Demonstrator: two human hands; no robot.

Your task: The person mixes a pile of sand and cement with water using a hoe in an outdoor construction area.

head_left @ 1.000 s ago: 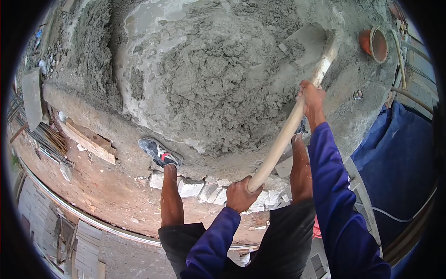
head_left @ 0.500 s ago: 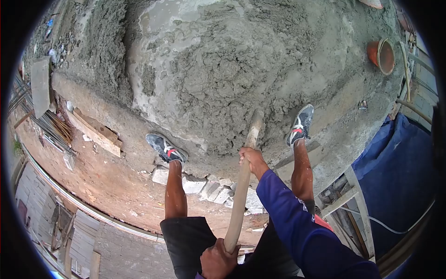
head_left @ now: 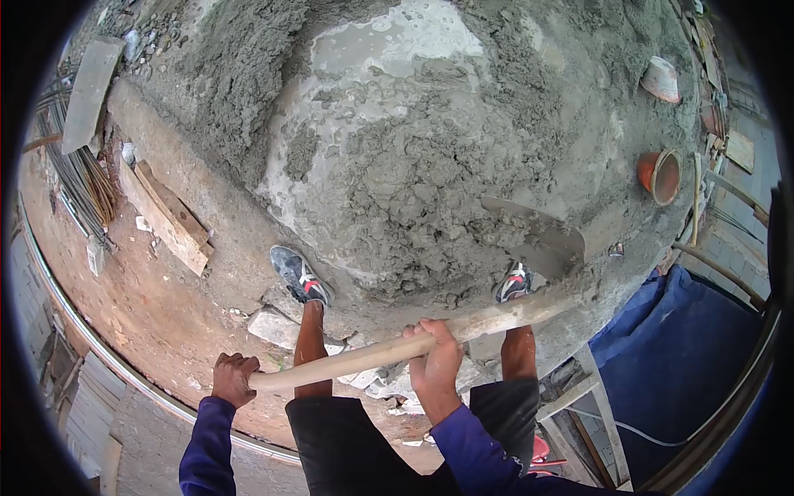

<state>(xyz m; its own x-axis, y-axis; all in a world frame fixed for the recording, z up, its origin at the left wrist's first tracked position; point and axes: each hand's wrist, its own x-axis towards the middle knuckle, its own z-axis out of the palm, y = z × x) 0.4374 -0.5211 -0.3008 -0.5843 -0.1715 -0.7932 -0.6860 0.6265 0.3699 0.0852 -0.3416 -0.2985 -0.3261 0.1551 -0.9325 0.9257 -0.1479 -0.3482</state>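
Note:
My left hand (head_left: 234, 380) is closed round the butt end of a long wooden handle. Farther along the same shaft, my right hand (head_left: 436, 368) wraps it near its middle. The shaft belongs to a hoe (head_left: 364, 359), held slantwise across in front of my legs. Its broad metal blade (head_left: 556, 246) is at the right, beside my right shoe, with grey mix against its far part. Wet mortar (head_left: 413, 182) lies heaped and lumpy in front of my feet, with a watery patch (head_left: 356, 45) behind it.
An orange bucket (head_left: 659, 176) lies tipped at the right, and a whitish bucket (head_left: 661, 79) is beyond it. Wooden planks (head_left: 165, 219) and steel rods (head_left: 74, 165) lie left. Broken blocks (head_left: 277, 326) line the edge by my feet. A blue tarp (head_left: 670, 347) hangs at right.
The hoe has swung from nearly upright in view to slanting across. Its blade, formerly buried in the mortar, now shows at the right. My left hand has moved left and forward; the right has moved back.

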